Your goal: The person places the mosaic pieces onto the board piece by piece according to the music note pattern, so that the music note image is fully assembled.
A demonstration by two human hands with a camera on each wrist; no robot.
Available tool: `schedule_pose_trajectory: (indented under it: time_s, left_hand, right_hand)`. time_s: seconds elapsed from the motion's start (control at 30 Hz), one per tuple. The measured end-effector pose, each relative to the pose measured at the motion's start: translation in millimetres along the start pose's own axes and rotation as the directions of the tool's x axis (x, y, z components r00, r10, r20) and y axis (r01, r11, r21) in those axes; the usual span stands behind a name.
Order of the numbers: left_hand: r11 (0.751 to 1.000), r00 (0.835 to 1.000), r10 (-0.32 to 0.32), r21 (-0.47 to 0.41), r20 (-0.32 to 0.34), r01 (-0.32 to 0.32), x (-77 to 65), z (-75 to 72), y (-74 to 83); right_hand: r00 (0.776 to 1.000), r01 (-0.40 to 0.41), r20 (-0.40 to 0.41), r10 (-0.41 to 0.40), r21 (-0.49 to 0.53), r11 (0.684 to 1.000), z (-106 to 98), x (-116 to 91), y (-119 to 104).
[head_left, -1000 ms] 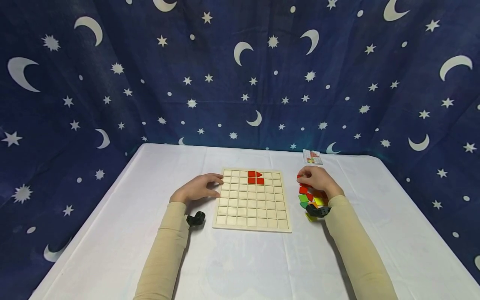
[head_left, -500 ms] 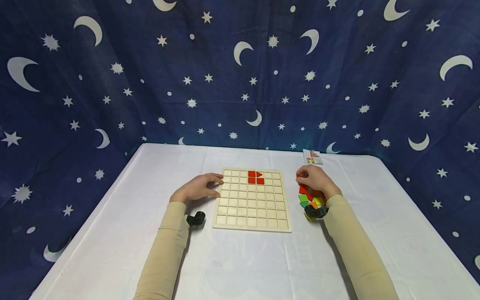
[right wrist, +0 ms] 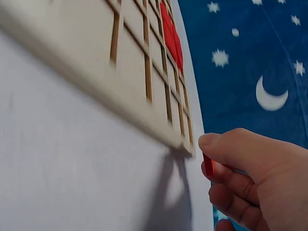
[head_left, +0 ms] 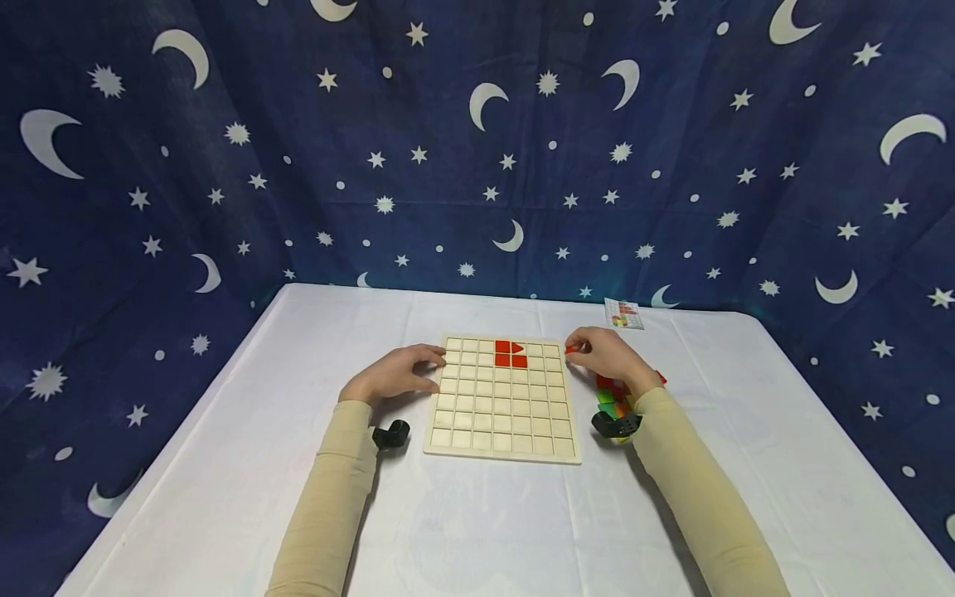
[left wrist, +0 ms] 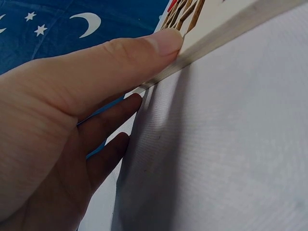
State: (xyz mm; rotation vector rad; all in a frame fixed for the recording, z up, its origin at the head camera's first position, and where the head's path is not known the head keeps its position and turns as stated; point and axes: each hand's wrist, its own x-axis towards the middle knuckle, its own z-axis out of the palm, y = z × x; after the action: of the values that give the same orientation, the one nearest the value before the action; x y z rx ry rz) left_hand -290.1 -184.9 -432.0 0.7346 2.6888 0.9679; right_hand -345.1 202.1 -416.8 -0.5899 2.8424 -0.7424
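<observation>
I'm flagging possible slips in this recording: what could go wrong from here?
The right hand pinches a small red piece between thumb and finger, so it might slip.
The left hand is at just one edge of the board, which could shift if bumped.
The red tiles lie close together; setting another beside them might nudge one.

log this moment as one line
left hand: touching board edge | right hand: pinching red tile | on board: four red tiles | card: beyond right hand
</observation>
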Motion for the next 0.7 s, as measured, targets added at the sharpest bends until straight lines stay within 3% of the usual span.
schedule_pose_trajectory:
  time_s: [0.4, 0.7]
  left_hand:
    - [1.000, 1.000, -0.006, -0.011, 0.003, 0.006, -0.4, 0.4, 0.7]
    - [1.000, 1.000, -0.006, -0.005, 0.003, 0.006, -0.4, -0.7, 2.0]
  right_hand:
    - [0.986, 0.143, 0.091, -0.140, -0.024, 0.989, 16.3, 11.6, -37.6]
    - [0.982, 0.152, 0.116, -0.147, -0.036, 0.988, 18.1, 14.9, -41.5]
